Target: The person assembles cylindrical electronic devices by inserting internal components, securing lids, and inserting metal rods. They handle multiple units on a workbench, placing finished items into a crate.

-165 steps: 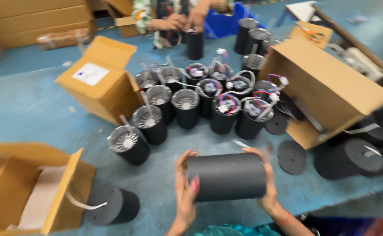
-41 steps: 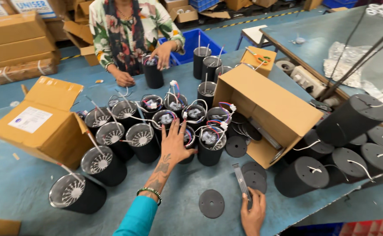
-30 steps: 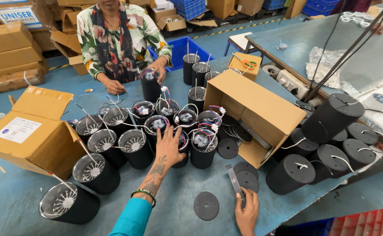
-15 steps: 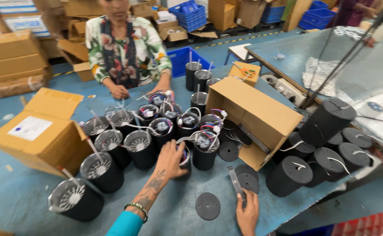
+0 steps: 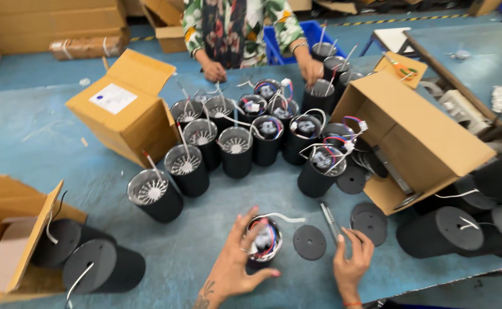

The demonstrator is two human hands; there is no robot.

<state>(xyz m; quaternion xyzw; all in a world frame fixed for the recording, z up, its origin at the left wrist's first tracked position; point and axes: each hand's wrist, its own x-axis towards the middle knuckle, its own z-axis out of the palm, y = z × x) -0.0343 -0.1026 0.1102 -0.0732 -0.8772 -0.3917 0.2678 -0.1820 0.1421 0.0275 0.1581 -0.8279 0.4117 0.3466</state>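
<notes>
My left hand point(image 5: 234, 268) grips the rim of an upright black cylinder point(image 5: 262, 245) with coloured wires showing in its open top, close to the table's near edge. A white wire curls out of it to the right. My right hand point(image 5: 351, 260) rests on the blue table point(image 5: 45, 137) just right of a flat black round lid point(image 5: 309, 242), its fingers touching a thin metal tool point(image 5: 329, 220). Behind stands a cluster of several similar black cylinders point(image 5: 236, 150), some with finned metal tops, some with wiring.
An open cardboard box point(image 5: 417, 137) lies on its side at right, with black lids and capped cylinders point(image 5: 443, 229) beside it. Another box point(image 5: 122, 106) stands at left, a third point(image 5: 10, 240) at near left. Opposite, a person in a floral shirt point(image 5: 234, 28) handles cylinders.
My left hand has pulled one wired cylinder out of the cluster to the near edge of the table. My right hand stays by the round lid and the tool.
</notes>
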